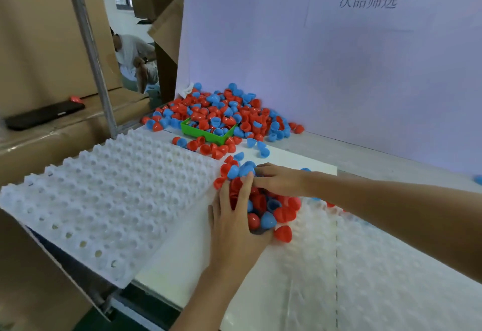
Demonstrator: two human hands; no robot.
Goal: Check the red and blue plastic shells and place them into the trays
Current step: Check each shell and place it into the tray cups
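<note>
A small heap of red and blue plastic shells (271, 213) lies on the white table between two trays. My left hand (234, 221) cups the heap from its left side, fingers along it and thumb curled round the near edge. From the far side my right hand (276, 179) reaches in, its fingers curled over the top shells. The white dimpled tray (104, 195) on the left holds no shells. Another white tray (378, 265) on the right lies partly under my right forearm.
A large pile of loose shells (234, 106) lies at the back against a white board, around a green box (208, 135) that holds several. Cardboard boxes and a metal post (91, 57) stand left. A black phone (44, 115) rests on a box. A person sits behind.
</note>
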